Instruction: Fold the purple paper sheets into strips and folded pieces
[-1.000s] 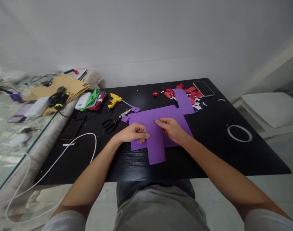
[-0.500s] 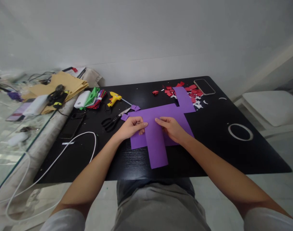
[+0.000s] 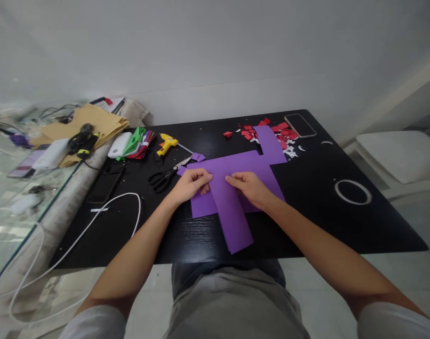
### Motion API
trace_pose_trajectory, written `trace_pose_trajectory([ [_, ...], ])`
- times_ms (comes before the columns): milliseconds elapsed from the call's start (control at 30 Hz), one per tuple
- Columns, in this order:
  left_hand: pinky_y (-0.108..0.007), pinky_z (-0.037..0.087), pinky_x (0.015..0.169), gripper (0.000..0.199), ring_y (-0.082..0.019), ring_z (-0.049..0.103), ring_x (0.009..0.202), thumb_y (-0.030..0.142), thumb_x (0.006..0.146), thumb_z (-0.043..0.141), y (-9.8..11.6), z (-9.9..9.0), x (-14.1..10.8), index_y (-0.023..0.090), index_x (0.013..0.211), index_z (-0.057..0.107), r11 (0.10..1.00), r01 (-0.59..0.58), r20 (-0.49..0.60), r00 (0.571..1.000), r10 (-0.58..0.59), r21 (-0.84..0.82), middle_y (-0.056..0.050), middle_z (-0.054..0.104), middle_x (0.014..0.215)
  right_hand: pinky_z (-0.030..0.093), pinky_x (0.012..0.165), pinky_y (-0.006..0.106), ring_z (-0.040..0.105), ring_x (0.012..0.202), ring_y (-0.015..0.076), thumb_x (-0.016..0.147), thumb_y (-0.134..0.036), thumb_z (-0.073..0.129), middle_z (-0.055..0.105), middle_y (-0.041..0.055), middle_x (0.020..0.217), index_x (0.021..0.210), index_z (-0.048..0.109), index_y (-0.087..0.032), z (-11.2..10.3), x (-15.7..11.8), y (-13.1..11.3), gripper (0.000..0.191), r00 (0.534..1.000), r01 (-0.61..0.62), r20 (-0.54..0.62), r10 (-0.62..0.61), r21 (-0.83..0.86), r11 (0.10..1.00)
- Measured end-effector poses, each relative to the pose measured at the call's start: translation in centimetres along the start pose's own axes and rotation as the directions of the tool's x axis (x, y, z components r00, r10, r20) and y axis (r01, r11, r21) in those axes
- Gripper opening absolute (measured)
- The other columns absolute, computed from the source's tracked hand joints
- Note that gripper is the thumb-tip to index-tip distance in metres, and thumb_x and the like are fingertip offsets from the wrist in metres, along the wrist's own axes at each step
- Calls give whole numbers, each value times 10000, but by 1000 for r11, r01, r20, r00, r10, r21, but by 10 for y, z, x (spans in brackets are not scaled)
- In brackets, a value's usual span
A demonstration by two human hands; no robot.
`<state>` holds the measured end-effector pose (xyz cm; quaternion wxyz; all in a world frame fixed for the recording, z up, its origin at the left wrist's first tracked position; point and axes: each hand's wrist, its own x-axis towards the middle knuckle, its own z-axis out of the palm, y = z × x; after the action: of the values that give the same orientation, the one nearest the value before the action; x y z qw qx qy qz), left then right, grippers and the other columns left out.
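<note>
A long purple paper strip (image 3: 232, 221) is held between my two hands, its lower end slanting toward me and to the right. My left hand (image 3: 192, 185) pinches its left edge near the top. On the opposite edge, my right hand (image 3: 248, 187) grips it between thumb and fingers. Beneath the hands lies a larger purple paper sheet (image 3: 267, 174), partly covered by them and the strip. Another purple piece (image 3: 270, 143) reaches from the sheet's upper right over red paper scraps (image 3: 282, 126). Black-handled scissors (image 3: 165, 179) rest left of my left hand, beside small purple offcuts (image 3: 198, 157).
A yellow glue gun (image 3: 167, 144) lies behind the scissors. Bundled coloured paper (image 3: 139, 143), a dark phone (image 3: 106, 184) and a white cable (image 3: 140, 207) occupy the left. A second phone (image 3: 299, 126) and a white ring (image 3: 352, 192) are on the right of the black table (image 3: 317, 207).
The strip's lower end has swung to the right and slightly toward me. Both hands have shifted slightly left while keeping hold of its edges.
</note>
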<state>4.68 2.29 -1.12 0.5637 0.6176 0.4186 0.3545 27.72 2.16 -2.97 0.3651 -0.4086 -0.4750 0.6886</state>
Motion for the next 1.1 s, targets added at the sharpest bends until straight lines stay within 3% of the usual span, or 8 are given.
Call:
trace_pose_trajectory([
  [267,-238,461,528,427,-96,550,482,538,858,771,-2,-3,1,176,694,613,1000,-8,-97,995,7,-8,-7,654,600,440,680,314,561,694,152,721,-588,873,690,13,779,797,778,-192,0,1,0,414,999,-53,-1,53,38,998],
  [467,-260,487,614,293,-127,591,582,439,861,735,-3,-2,1,172,762,665,990,8,-108,994,8,144,-5,656,669,358,617,304,473,623,135,743,-633,823,618,-13,666,744,760,-191,-1,0,1,446,999,41,-5,-43,-202,978],
  [567,-262,466,648,287,-139,583,658,451,875,711,1,4,1,165,848,720,972,-13,-43,999,24,236,-12,673,748,343,595,295,467,599,130,750,-617,824,605,-21,631,733,748,-189,5,-4,-1,435,995,54,94,-27,-308,950],
  [733,-249,360,568,301,-131,467,599,444,912,664,19,6,-10,177,776,689,910,-25,97,995,-17,415,17,568,649,327,538,284,449,529,118,825,-549,763,578,-29,571,715,732,-189,12,-10,-7,378,979,76,204,16,-439,895],
  [800,-252,341,557,291,-135,459,599,429,920,647,24,2,-21,184,767,677,884,-1,51,998,-26,468,15,570,655,383,549,293,510,537,135,856,-486,734,612,-15,582,738,733,-189,11,-15,-11,320,972,57,229,60,-474,879],
  [933,-262,322,550,339,-143,456,584,460,916,635,18,-1,-56,196,707,595,869,150,-195,979,-63,471,19,541,621,522,717,339,710,755,208,852,-334,752,775,38,797,837,746,-207,9,-35,-17,128,970,93,240,41,-519,850],
  [1100,-264,379,593,376,-149,511,617,507,954,567,-3,8,-105,198,740,580,856,269,-337,934,-120,441,25,567,658,573,846,370,758,888,216,928,-206,674,803,43,951,952,746,-225,4,-65,-17,79,985,141,169,-32,-687,712],
])
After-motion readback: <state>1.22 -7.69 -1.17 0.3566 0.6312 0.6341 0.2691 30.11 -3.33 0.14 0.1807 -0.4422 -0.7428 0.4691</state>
